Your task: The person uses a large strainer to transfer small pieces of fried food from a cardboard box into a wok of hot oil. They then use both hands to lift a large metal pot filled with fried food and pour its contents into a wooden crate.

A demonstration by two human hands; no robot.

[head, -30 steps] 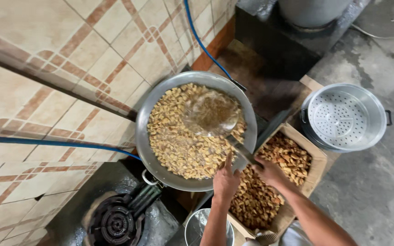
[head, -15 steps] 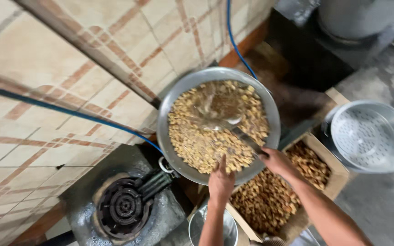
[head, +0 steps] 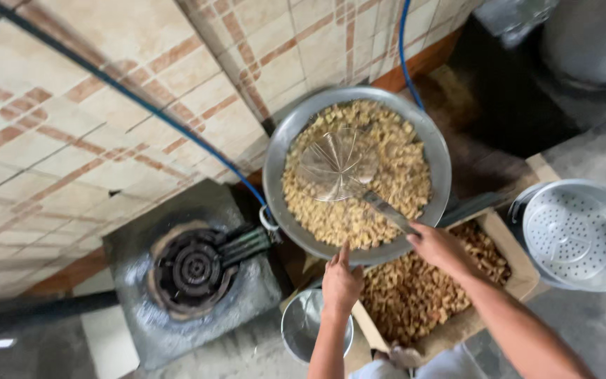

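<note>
A wide metal wok (head: 279, 168) full of small tan fried pieces stands against the tiled wall. A round wire skimmer (head: 337, 165) lies flat over the pieces on the wok's left side. My right hand (head: 440, 247) is shut on the skimmer's metal handle at the wok's near rim. My left hand (head: 341, 282) is at the near rim too, one finger pointing up against it; whether it grips the rim is unclear. Below my hands, a cardboard box (head: 519, 265) holds more of the same fried pieces.
A black gas burner (head: 192, 269) sits on a foil-wrapped stand at the left. A perforated steel steamer pot (head: 583, 235) stands at the right. A small steel bowl (head: 304, 324) is under my left arm. A blue hose (head: 156, 111) runs along the wall.
The skimmer has slid from the wok's middle toward its left side. My view has shifted, bringing the burner further into sight. Both hands stay at the near rim.
</note>
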